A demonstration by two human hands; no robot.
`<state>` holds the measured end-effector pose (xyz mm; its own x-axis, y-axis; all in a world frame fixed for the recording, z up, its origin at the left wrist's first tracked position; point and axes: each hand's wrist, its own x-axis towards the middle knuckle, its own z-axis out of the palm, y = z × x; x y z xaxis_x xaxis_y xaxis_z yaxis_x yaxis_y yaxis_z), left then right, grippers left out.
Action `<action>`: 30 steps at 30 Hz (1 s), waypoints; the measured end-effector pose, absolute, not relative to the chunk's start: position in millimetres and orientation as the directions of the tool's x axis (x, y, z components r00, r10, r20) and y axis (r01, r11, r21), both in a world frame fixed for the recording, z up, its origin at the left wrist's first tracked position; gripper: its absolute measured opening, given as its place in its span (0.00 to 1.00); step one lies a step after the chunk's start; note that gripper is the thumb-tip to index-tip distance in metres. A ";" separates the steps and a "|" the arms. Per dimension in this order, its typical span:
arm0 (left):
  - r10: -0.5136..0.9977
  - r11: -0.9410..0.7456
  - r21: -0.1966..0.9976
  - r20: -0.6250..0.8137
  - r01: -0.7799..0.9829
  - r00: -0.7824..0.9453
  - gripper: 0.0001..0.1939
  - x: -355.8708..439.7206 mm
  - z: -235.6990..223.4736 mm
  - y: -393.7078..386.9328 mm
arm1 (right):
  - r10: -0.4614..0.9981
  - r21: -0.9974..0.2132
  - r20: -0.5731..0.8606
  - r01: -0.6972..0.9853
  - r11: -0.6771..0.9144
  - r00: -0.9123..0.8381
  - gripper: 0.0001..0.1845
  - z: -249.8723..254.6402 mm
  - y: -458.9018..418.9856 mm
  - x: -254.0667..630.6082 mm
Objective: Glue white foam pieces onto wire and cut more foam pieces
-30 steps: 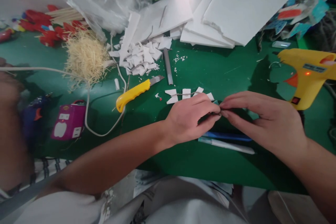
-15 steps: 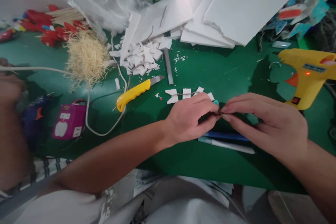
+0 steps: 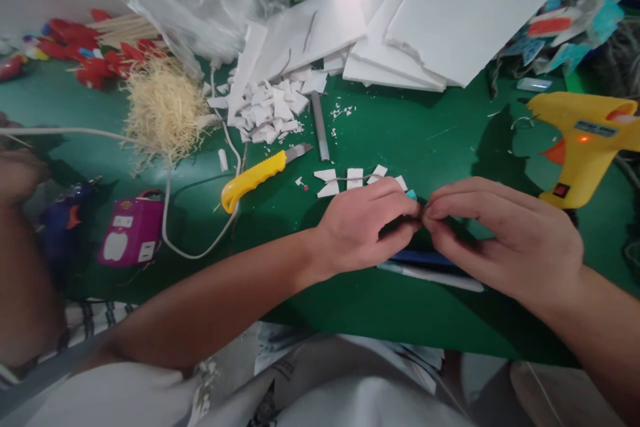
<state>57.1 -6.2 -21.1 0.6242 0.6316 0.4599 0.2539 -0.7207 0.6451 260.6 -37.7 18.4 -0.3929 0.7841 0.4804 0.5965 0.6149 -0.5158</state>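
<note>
My left hand is closed in a pinch over the table's front middle. Its fingertips meet those of my right hand, also pinched. Whatever lies between the tips is hidden by the fingers. Just behind my left fingers, a thin cord runs through several cut white foam pieces, the leftmost notched like a fish tail. A small teal piece shows beside my left fingertips. Under my hands lie a blue stick and a white-and-teal stick.
A yellow cutter knife and a grey rod lie near foam scraps. White foam sheets are stacked behind. At right stands a lit yellow glue gun. Left are a purple power box, wood shavings and another person's hand.
My right fingertips have rolled slightly and closed tighter against my left ones, hiding a thin brownish bit seen there before. Things on the table stay where they were.
</note>
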 end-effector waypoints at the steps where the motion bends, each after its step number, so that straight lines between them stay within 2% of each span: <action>1: 0.638 -0.713 0.657 0.465 0.244 0.613 0.04 57.1 -20.5 -6.5 | 0.806 -0.563 0.465 0.581 0.588 -0.366 0.10 18.8 -38.1 260.6; 3: 0.664 -0.687 0.691 0.473 0.223 0.580 0.02 57.3 -19.3 -7.6 | 0.867 -0.696 0.415 0.519 0.497 -0.274 0.09 18.8 -39.3 260.8; 5: 0.691 -0.656 0.723 0.462 0.216 0.556 0.08 57.8 -18.5 -9.1 | 0.919 -0.809 0.350 0.436 0.394 -0.181 0.09 18.0 -40.4 260.7; 7: 0.698 -0.649 0.726 0.452 0.225 0.556 0.14 58.7 -18.4 -10.3 | 0.941 -0.864 0.308 0.374 0.338 -0.139 0.08 17.8 -40.6 259.6; 9: 0.687 -0.671 0.698 0.459 0.250 0.563 0.15 59.7 -19.1 -10.8 | 0.946 -0.883 0.290 0.342 0.322 -0.142 0.08 18.8 -40.0 257.7; 13: 0.657 -0.729 0.617 0.508 0.297 0.556 0.06 61.7 -21.5 -10.2 | 0.959 -0.926 0.239 0.260 0.272 -0.152 0.08 22.7 -41.1 254.7; 15: 0.644 -0.746 0.595 0.531 0.298 0.551 0.06 62.6 -22.3 -9.7 | 0.971 -0.958 0.186 0.192 0.214 -0.152 0.07 23.8 -43.1 254.4; 20: 0.642 -0.746 0.607 0.548 0.273 0.537 0.07 63.4 -22.1 -8.7 | 0.981 -0.997 0.083 -0.005 0.083 -0.174 0.08 23.2 -44.2 254.8; 23: 0.656 -0.734 0.616 0.533 0.285 0.535 0.07 62.9 -21.1 -8.2 | 0.978 -0.996 0.077 -0.068 0.065 -0.192 0.07 22.1 -42.0 255.2; 27: 0.661 -0.731 0.611 0.526 0.303 0.535 0.07 62.3 -20.7 -7.8 | 0.976 -0.985 0.092 -0.160 0.061 -0.197 0.02 21.1 -41.2 257.3; 30: 0.659 -0.737 0.596 0.525 0.319 0.539 0.07 62.2 -21.5 -7.5 | 0.985 -0.978 0.072 -0.204 0.039 -0.158 0.05 21.5 -40.9 258.5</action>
